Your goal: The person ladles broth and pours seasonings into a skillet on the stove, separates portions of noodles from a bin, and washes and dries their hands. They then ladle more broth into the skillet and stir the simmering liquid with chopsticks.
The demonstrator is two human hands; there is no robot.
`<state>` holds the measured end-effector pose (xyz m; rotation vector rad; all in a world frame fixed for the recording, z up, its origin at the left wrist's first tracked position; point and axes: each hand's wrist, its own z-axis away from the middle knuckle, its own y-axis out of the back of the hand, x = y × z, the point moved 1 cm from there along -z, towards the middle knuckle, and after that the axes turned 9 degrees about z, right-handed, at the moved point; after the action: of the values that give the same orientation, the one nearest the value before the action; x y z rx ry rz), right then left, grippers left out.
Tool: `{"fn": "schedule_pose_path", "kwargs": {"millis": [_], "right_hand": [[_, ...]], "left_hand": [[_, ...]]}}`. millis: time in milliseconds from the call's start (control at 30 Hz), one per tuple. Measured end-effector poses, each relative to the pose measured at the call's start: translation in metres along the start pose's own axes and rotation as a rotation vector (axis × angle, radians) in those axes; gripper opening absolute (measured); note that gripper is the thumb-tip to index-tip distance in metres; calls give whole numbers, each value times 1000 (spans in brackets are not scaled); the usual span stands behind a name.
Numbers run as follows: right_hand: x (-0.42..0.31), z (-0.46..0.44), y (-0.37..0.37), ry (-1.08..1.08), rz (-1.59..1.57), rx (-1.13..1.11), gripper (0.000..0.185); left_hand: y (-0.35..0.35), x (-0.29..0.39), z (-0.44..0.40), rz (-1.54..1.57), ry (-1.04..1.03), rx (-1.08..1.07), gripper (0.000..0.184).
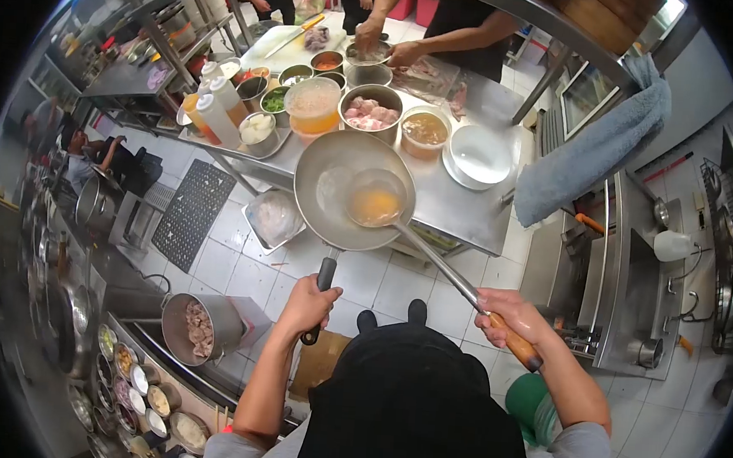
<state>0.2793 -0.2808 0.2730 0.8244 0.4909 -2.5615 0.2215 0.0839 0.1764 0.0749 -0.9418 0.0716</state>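
My left hand (309, 303) is wrapped round the black handle of a wok (315, 171), which I hold out in front of me at the edge of the steel table. In my right hand (508, 316) is a long ladle (436, 257), gripped near its wooden handle end. The ladle's bowl sits inside the wok, towards its right side, with some yellow-orange liquid in it. Just beyond the wok's far rim stand a pot of raw meat pieces (372, 112), a tub with orange liquid (312, 123) and a tub of brown broth (425, 132).
White bowls (477, 154) are stacked on the steel table (477, 211); squeeze bottles (214, 112) stand left. A co-worker's hands (386, 50) work at a metal bowl across it. A tall pot of meat (195, 329) is at my left; a green bucket (528, 403) stands right.
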Motion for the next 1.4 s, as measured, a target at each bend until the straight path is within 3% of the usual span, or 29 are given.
{"fn": "schedule_pose_path", "kwargs": {"millis": [367,500,767,1067,1167,1300,1400], "right_hand": [[-51,19,21,138,-22,107,37],[-72,-1,40,217,23,187,19],[-91,-63,79,378,217,381,17],[-67,-109,94,403,376,556,50],[-58,-107,87,447,513,630,47],[-34,-107,90,778,996,850,52],[-13,-110,96,761,1117,941,54]], "left_hand": [[1,-3,5,-6,-17,-35,23],[3,-14,2,45,-15,-57,22],[10,-11,16,-37,22,-37,22],[17,-17,28,35,56,-42,22],[14,-21,32,39,35,-30,22],[9,-25,37,-14,1,-28,25],[1,-25,46,-57,-24,-9,25]]}}
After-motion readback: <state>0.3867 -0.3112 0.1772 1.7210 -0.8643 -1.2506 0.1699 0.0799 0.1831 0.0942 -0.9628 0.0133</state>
